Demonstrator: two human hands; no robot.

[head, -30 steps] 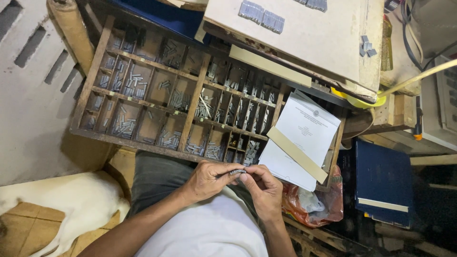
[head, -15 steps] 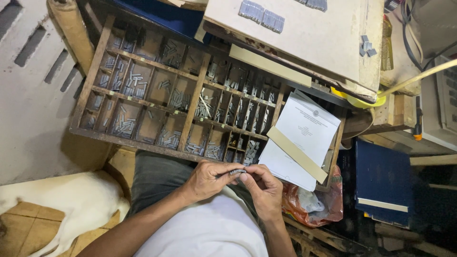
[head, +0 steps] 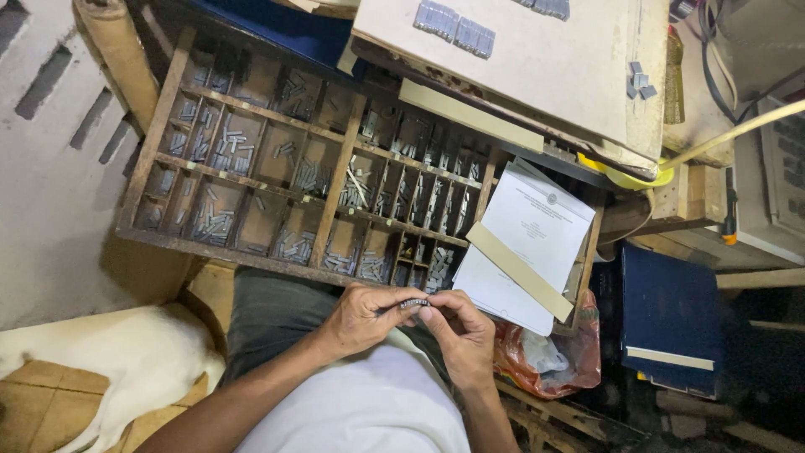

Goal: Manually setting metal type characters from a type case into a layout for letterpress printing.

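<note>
1. A cramped, dim workshop seen from above: a wooden compartment tray full of small grey metal slugs lies across the person's lap, with a pale board and cluttered worktop beyond it.
2. Both hands meet just below the tray's near edge. The left hand and the right hand each pinch one end of a short row of metal slugs, both grips closed on it.
3. To do this well, I judge the row wants even pressure from both ends so no slug tips out, and it is best kept low over the lap so a dropped piece is not lost.
4. A printed sheet with a tan card strip across it lies at the tray's right end, hiding the compartments there.
5. Hard to make out: how many slugs are in the row, any faces on them, and whether a holder lies under them. The fingertips cover the ends. A white animal is cut off at the left.
</note>
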